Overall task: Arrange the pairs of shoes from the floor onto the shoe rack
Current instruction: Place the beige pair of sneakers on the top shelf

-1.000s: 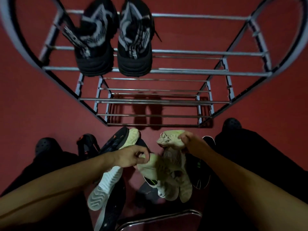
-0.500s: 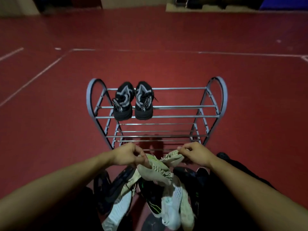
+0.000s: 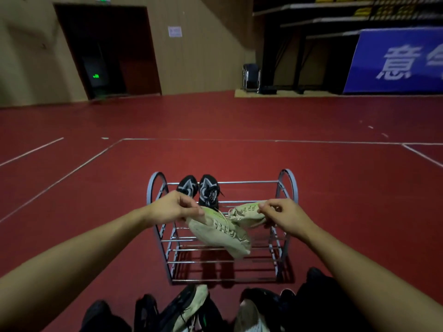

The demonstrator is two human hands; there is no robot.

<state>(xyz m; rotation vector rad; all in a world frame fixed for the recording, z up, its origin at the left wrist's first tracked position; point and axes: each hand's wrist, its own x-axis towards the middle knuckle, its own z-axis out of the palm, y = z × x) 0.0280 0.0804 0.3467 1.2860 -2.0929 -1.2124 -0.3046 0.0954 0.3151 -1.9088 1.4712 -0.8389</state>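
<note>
While you hold one pale sneaker in each hand, both shoes hang in the air in front of the shoe rack [image 3: 286,188], over its upper bars. Your left hand [image 3: 171,208] pinches the left sneaker [image 3: 219,232] at its back end w/ thumb & fingers closed on it; that shoe slopes down to the right, toe lowest, laces facing you. Your right hand [image 3: 284,215] has its fingers curled tight round the right sneaker [image 3: 247,213], which lies roughly level, its free end pointing left twd the other shoe. The two sneakers meet or overlap near the middle; can't tell if they really touch.

Behind them, a black pair of shoes [image 3: 200,189] w/ grey-white pattern sits side by side on the rack's top tier, left of centre. The rack is a metal-bar frame w/ arched ends, standing on the red floor [image 3: 96,212]; its lower tiers show only bars.

At the bottom edge, btwn your forearms, more shoes [image 3: 191,305] lie in a heap on the floor: dark ones, one w/ a pale sole turned up, one w/ green marks. It's dim, so pairs are hard to sort out there.

White lines cross the floor further out. Far back: a dark doorway [image 3: 107,51] w/ green lights, a folding chair [image 3: 251,77] by the wall, a blue banner [image 3: 395,61] at right.
</note>
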